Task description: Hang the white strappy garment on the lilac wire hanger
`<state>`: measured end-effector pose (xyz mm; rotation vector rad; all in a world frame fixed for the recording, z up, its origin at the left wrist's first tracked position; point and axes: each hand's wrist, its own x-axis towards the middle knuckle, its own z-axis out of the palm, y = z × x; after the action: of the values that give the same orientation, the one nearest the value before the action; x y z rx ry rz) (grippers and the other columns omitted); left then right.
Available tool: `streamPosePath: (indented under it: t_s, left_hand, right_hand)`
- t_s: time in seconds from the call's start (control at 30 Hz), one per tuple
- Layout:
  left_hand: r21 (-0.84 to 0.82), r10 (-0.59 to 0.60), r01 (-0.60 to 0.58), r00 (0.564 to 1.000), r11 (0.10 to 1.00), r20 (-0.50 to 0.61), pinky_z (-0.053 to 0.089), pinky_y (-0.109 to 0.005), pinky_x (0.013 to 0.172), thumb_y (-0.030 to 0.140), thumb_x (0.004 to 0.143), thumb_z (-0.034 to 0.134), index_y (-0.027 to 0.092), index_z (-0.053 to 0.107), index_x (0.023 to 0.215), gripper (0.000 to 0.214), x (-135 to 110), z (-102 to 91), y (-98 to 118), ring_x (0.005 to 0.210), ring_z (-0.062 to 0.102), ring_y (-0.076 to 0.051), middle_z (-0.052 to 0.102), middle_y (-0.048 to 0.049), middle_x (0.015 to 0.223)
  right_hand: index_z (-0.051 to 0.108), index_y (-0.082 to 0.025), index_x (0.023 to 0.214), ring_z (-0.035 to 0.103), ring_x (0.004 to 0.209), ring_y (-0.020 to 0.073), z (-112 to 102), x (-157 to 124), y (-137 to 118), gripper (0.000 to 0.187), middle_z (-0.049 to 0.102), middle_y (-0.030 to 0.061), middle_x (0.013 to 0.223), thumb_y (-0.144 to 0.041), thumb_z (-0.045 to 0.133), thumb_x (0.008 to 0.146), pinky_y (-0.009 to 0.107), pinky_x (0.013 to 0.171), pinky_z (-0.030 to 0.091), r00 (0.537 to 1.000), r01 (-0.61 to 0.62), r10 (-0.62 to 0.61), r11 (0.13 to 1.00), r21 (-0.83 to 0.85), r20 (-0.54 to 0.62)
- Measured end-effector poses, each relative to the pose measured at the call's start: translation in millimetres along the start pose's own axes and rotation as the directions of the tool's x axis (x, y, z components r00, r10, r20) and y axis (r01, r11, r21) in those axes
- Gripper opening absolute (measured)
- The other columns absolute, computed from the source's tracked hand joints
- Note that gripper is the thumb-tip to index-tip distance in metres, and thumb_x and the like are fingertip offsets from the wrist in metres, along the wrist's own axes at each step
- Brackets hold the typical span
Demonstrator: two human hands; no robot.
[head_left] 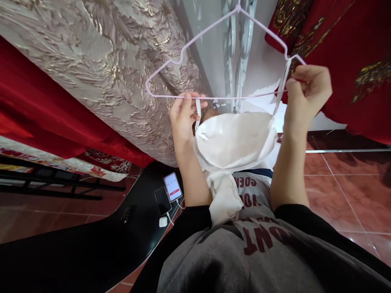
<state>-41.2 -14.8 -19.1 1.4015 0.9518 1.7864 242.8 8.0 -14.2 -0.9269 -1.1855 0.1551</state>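
A pale pink hanger (pixel 210 27) is held up in front of me, with a white garment (pixel 235 136) with thin straps below it. The garment's right strap (pixel 284 81) loops over the hanger's right shoulder. Its left strap (pixel 198 107) is by the fingers of my left hand (pixel 185 116), which is closed on it just at the hanger's bottom bar. My right hand (pixel 311 89) is closed round the right end of the hanger, hiding that corner. The lower part of the garment hangs down against my grey shirt.
Embossed beige-gold fabric (pixel 122 69) hangs at the left, beside red cloth (pixel 61 106). Red garments with gold decoration (pixel 363 53) hang at the right. Two phones, one with a lit screen (pixel 173 187), and a white case (pixel 163 221) lie on a black surface (pixel 91 248).
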Motion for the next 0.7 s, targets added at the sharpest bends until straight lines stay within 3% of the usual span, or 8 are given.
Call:
streamPosePath:
  t_s: [0.1,0.17,0.33,0.5,0.6,0.7]
  left_hand:
    - [-0.041,0.003,-0.005,0.999,0.999,-0.045,0.051,-0.030,0.056,0.078,0.088,0.076,0.027,0.071,0.099,0.052,1,-2.6,1,0.106,0.076,-0.028,0.078,-0.0057,0.104]
    - [-0.040,0.010,-0.012,0.998,0.999,-0.068,0.050,-0.030,0.056,0.078,0.088,0.075,0.028,0.070,0.098,0.052,0,-2.6,4,0.105,0.076,-0.027,0.078,-0.0044,0.101]
    - [0.033,-0.028,0.030,0.998,0.999,-0.058,0.055,-0.029,0.058,0.072,0.095,0.071,0.027,0.072,0.099,0.045,-3,0.2,8,0.103,0.077,-0.026,0.079,-0.0068,0.106]
    - [0.042,-0.007,0.010,0.997,0.999,-0.078,0.055,-0.026,0.056,0.070,0.095,0.072,0.027,0.073,0.098,0.043,-1,0.6,4,0.098,0.077,-0.023,0.079,-0.0074,0.104]
    - [0.056,-0.003,0.007,0.998,0.998,-0.066,0.056,-0.027,0.059,0.071,0.096,0.069,0.028,0.073,0.099,0.044,-2,0.4,5,0.098,0.077,-0.024,0.078,-0.0075,0.102]
    - [0.055,0.013,-0.012,1.000,0.998,-0.021,0.056,-0.029,0.059,0.068,0.098,0.068,0.028,0.073,0.099,0.041,-4,0.7,5,0.096,0.076,-0.023,0.078,-0.0082,0.100]
  right_hand:
    - [0.072,-0.025,0.101,0.071,0.102,0.0311,-11,6,-1,0.018,0.075,0.0114,0.107,-0.021,0.076,0.084,0.052,0.091,0.057,0.972,-0.141,0.155,0.986,-0.092,0.177]
    - [0.075,-0.024,0.094,0.071,0.099,0.0297,-13,4,-15,0.012,0.077,0.0092,0.100,-0.018,0.074,0.083,0.050,0.089,0.057,0.956,-0.130,0.168,0.978,-0.164,0.241]
    - [0.078,-0.022,0.084,0.068,0.077,0.0217,-2,1,-50,0.013,0.077,0.0075,0.082,-0.013,0.068,0.084,0.040,0.074,0.052,0.985,-0.087,0.093,0.995,-0.046,0.146]
    - [0.077,-0.020,0.080,0.066,0.069,0.0209,6,15,-61,0.019,0.075,0.0075,0.076,-0.003,0.069,0.076,0.040,0.068,0.050,0.978,-0.169,0.158,0.983,0.075,0.134]
    - [0.081,-0.018,0.088,0.072,0.078,0.0250,14,32,-62,0.025,0.077,0.0076,0.081,-0.001,0.068,0.075,0.044,0.076,0.056,0.981,-0.164,0.143,0.972,0.170,0.128]
    - [0.078,-0.021,0.107,0.076,0.113,0.0259,18,51,-50,0.041,0.079,0.0087,0.115,0.001,0.057,0.080,0.046,0.102,0.059,0.987,-0.142,0.114,0.946,0.291,0.113]
